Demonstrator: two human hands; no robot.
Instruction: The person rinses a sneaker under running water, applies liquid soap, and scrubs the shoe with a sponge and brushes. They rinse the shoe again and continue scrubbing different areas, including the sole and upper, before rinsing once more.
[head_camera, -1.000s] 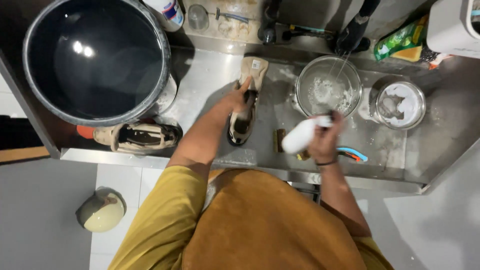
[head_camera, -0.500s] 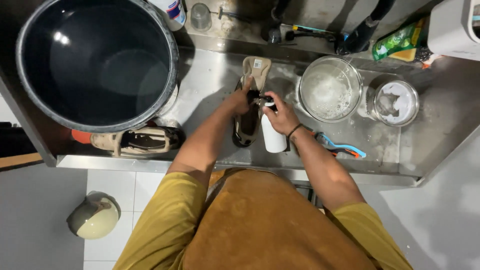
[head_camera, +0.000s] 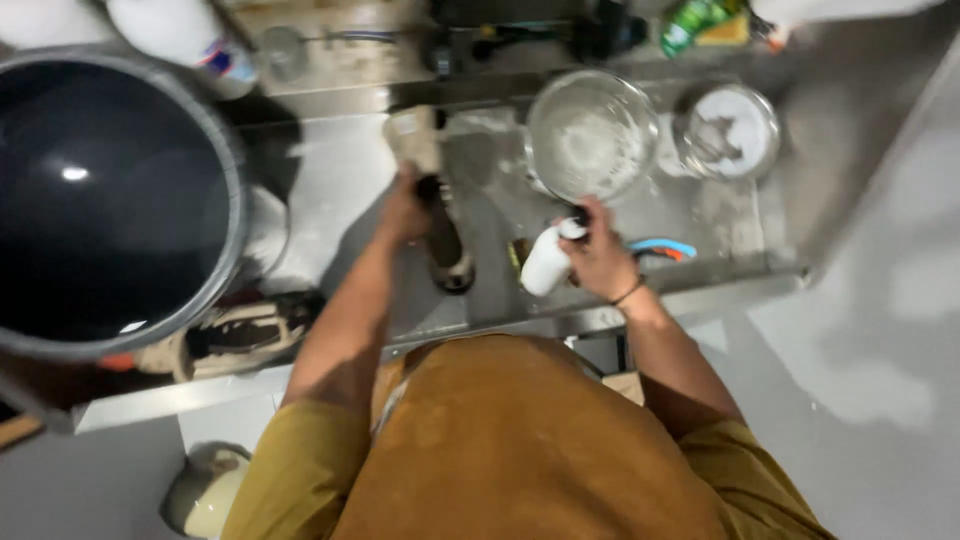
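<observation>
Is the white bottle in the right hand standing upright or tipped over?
Tipped. The white bottle slants in the right hand, its dark cap end up by the fingers, its base lower left, above the steel counter.

A tan and black shoe (head_camera: 437, 205) lies lengthwise at the upper middle of the frame on the metal counter, toe pointing up. Just right of it, a white bottle (head_camera: 546, 260) tilts, its dark cap uppermost.

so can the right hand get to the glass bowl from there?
Probably yes: the right hand holds a white bottle just below the glass bowl, with nothing between them, though its grip is occupied.
</observation>
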